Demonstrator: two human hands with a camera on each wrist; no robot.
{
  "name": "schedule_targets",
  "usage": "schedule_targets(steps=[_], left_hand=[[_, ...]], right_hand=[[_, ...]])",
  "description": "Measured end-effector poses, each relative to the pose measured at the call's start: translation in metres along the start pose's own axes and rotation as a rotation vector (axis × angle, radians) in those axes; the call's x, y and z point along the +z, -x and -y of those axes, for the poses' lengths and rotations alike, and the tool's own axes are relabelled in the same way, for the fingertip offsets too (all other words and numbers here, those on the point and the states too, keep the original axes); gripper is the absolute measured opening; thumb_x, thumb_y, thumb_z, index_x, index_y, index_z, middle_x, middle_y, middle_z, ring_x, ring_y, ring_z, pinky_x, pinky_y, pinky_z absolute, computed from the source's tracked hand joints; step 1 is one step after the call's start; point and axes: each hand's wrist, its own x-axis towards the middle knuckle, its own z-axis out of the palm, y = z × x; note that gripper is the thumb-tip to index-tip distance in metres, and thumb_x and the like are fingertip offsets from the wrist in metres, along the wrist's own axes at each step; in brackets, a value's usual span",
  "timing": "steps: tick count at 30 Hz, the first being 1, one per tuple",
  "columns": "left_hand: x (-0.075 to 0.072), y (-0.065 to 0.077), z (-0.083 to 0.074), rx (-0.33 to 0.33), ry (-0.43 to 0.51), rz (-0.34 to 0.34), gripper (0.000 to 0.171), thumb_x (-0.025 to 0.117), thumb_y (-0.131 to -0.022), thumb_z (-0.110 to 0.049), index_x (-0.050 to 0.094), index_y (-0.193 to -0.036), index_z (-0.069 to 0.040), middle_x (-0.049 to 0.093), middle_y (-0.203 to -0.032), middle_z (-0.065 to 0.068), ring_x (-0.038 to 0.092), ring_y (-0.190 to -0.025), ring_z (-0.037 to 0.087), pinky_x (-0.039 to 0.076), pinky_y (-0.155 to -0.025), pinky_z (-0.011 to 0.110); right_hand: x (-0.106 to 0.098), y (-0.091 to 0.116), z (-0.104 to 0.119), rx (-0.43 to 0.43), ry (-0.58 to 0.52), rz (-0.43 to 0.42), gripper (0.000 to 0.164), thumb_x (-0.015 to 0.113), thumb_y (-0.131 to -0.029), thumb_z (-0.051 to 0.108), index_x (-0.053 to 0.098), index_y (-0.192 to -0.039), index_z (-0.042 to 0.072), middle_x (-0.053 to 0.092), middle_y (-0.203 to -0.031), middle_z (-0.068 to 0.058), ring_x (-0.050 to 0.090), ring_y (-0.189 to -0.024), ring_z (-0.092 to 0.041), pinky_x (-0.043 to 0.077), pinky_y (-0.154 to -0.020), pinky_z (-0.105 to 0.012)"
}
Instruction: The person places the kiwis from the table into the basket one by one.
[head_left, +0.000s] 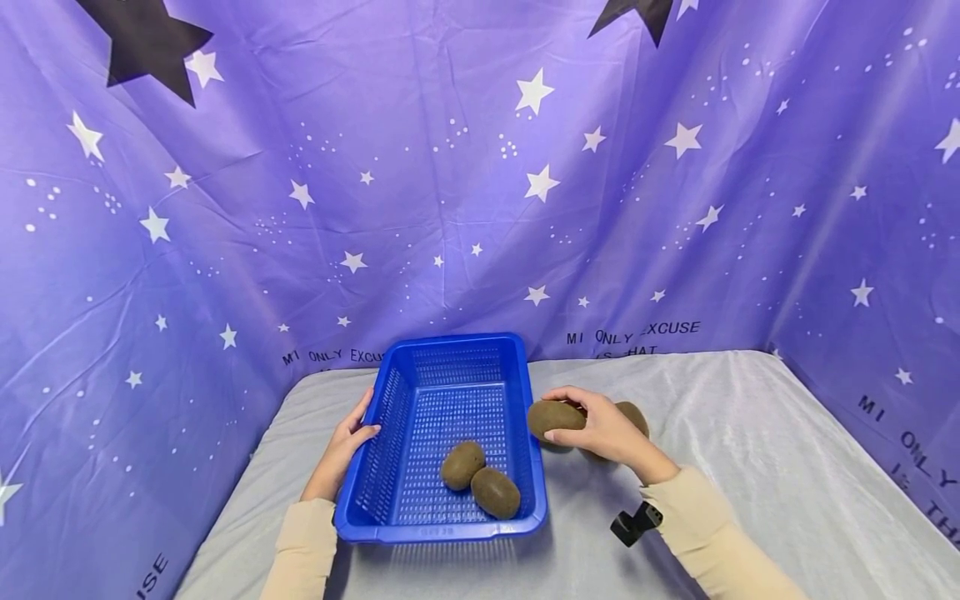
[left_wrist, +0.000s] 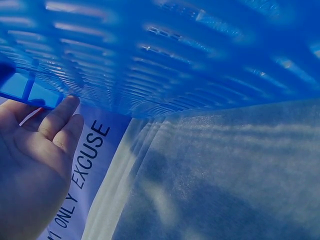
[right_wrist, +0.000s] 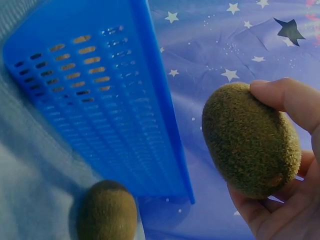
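A kiwi [head_left: 553, 421] is gripped between the thumb and fingers of my right hand [head_left: 611, 429], just outside the right rim of a blue plastic basket [head_left: 442, 532]. The right wrist view shows this fuzzy brown kiwi [right_wrist: 250, 140] held up beside the basket wall [right_wrist: 100, 95]. My left hand [head_left: 345, 450] holds the basket's left rim, its thumb at the edge. In the left wrist view the left hand's fingers [left_wrist: 57, 117] touch the basket from outside. Inside the basket, two kiwis [head_left: 463, 465] lie against each other near the front right.
Partly hidden behind my right hand, at least one more kiwi [head_left: 633, 415] rests on the table's grey cloth [head_left: 750, 467]. A black device [head_left: 636, 523] is on my right wrist. A purple curtain with stars [head_left: 450, 167] encloses the back and sides.
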Motion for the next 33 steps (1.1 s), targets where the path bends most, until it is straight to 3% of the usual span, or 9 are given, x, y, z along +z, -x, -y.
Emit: schedule_targets(steps=[6, 12, 19, 25, 33], left_hand=[[0.000, 0.000, 0.000, -0.001, -0.008, -0.010, 0.069, 0.045, -0.093, -0.002, 0.013, -0.152, -0.015, 0.020, -0.152, 0.018, 0.052, -0.106, 0.011, 0.050, -0.082, 0.025], [0.001, 0.002, -0.001, -0.015, -0.017, -0.014, 0.069, 0.046, -0.093, -0.004, 0.014, -0.152, -0.018, 0.020, -0.153, 0.017, 0.052, -0.105, 0.012, 0.050, -0.082, 0.026], [0.001, 0.001, -0.001, -0.009, -0.002, -0.010, 0.068, 0.045, -0.093, -0.002, 0.014, -0.152, -0.016, 0.022, -0.151, 0.019, 0.054, -0.104, 0.012, 0.050, -0.081, 0.026], [0.001, 0.002, -0.001, 0.008, -0.022, -0.013, 0.068, 0.045, -0.093, -0.002, 0.014, -0.152, -0.015, 0.017, -0.154, 0.016, 0.050, -0.108, 0.008, 0.048, -0.084, 0.023], [0.000, 0.001, 0.000, -0.001, 0.013, 0.007, 0.068, 0.046, -0.094, -0.004, 0.013, -0.153, -0.016, 0.019, -0.153, 0.020, 0.051, -0.108, 0.014, 0.050, -0.082, 0.027]], right_hand=[[0.008, -0.006, 0.005, 0.002, -0.079, 0.026, 0.049, 0.077, -0.077, 0.027, 0.061, -0.120, 0.010, 0.066, -0.100, -0.002, 0.059, -0.084, -0.014, 0.048, -0.074, -0.028], [0.017, -0.009, 0.010, 0.024, -0.126, 0.049, 0.050, 0.077, -0.078, 0.022, 0.059, -0.122, 0.009, 0.065, -0.103, -0.004, 0.059, -0.087, -0.014, 0.048, -0.077, -0.028], [0.018, -0.009, 0.039, -0.022, -0.107, 0.087, 0.045, 0.074, -0.077, 0.009, 0.059, -0.119, 0.002, 0.065, -0.106, -0.010, 0.058, -0.091, -0.018, 0.047, -0.079, -0.029], [0.020, -0.012, 0.051, -0.031, -0.093, 0.124, 0.044, 0.073, -0.078, 0.008, 0.059, -0.119, 0.002, 0.064, -0.106, -0.010, 0.057, -0.091, -0.019, 0.047, -0.080, -0.030], [0.041, -0.023, 0.012, -0.054, -0.117, 0.131, 0.048, 0.076, -0.078, 0.024, 0.059, -0.121, 0.011, 0.063, -0.108, 0.000, 0.056, -0.095, -0.016, 0.046, -0.084, -0.031]])
